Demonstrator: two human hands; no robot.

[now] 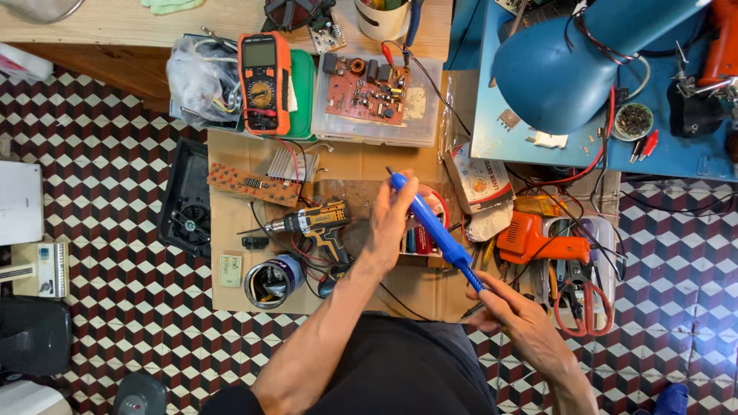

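Hands — two — one blue pump

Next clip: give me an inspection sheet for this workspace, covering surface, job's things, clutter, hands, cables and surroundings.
Surface: brown cardboard sheet on a checkered tile floor, crowded with tools.
Job's things: blue desoldering pump, held tilted above the cardboard.
Clutter: orange multimeter, red circuit board on a clear box, cordless drill, orange soldering gun, red-handled scissors, open tin can.
Hands: left hand has its grip on the pump's upper end; right hand grips the lower end.
Cables: red and black wires trail over the tools on the right.
Surroundings: blue desk lamp, blue table, wooden bench.
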